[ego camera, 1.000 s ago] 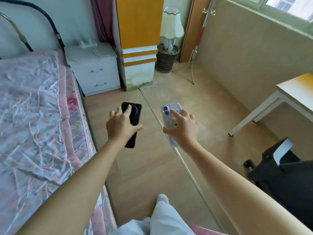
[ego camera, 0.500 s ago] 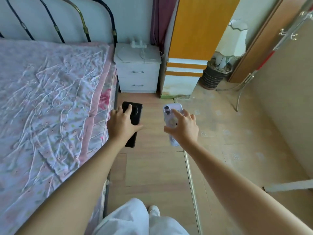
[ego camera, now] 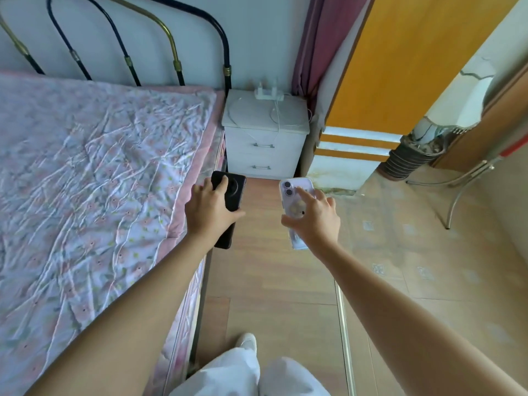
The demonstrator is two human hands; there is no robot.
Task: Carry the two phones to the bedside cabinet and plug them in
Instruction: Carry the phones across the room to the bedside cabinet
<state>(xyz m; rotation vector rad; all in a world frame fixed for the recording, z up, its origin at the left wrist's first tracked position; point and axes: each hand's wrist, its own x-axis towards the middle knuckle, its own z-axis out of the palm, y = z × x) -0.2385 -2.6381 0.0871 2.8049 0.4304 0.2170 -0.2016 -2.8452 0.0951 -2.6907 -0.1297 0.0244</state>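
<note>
Black phone, back up, clasped in our left hand; lilac phone in a clear case, clasped in our right hand; both held out over the floor beside the bed. Since a second ago the white bedside cabinet has come from far left to straight ahead and nearer, so we judge the carry nearly done. White chargers and cables wait on top. No legible brand or writing.
</note>
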